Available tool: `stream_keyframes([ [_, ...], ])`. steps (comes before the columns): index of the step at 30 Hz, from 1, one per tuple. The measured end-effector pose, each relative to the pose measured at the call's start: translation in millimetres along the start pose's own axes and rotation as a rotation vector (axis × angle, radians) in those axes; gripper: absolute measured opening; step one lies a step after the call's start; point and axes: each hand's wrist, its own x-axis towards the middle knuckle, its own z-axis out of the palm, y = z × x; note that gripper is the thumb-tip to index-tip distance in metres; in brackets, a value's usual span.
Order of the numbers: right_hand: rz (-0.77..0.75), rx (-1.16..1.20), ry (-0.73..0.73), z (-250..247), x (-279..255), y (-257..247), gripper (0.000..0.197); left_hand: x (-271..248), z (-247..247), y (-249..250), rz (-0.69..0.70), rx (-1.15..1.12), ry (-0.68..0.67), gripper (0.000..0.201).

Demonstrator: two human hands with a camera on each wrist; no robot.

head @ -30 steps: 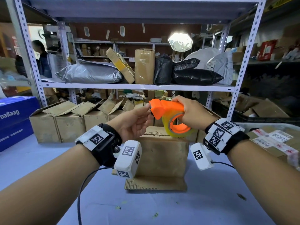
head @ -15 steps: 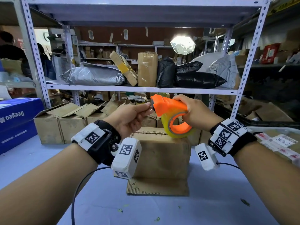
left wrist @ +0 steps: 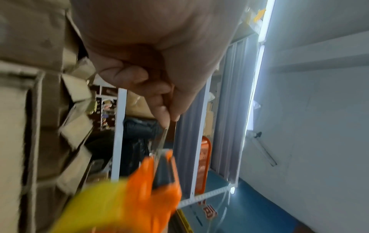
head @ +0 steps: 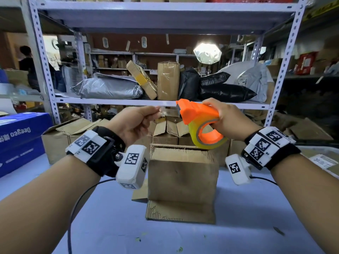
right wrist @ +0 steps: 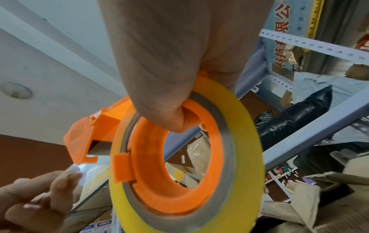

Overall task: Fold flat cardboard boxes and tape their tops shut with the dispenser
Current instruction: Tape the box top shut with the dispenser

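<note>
Above box [head: 183, 173] — right grip [head: 227, 118] clasps dispenser [head: 198, 114], nose pointing left | left grip [head: 132, 121] pinches tape end [head: 167, 112]

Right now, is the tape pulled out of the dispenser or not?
Pulled out: the left hand pinches the clear tape stretched from the dispenser.

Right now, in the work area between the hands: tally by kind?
Hands: 2, left hand pinching the tape end, right hand gripping the dispenser
Dispenser: 1
Tape roll: 1
Folded box below: 1
Total: 5
</note>
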Motion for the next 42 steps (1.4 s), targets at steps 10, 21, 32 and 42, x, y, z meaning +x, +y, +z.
stream_keyframes([
  [10, 0.095, -0.150, -0.156, -2, -15, 15, 0.055, 2, -57, -32, -0.097, 0.060, 0.084, 0.019],
  [21, 0.166, -0.129, -0.234, 11, -15, 7, 0.055, 13, -60, -112, -0.292, 0.082, 0.117, 0.026],
  [32, 0.180, -0.160, -0.252, 16, -10, -7, 0.053, 6, -56, -139, -0.304, 0.069, 0.169, 0.027],
  [42, 0.206, -0.144, -0.238, 18, -9, -11, 0.047, 6, -54, -135, -0.356, 0.260, 0.149, 0.043],
])
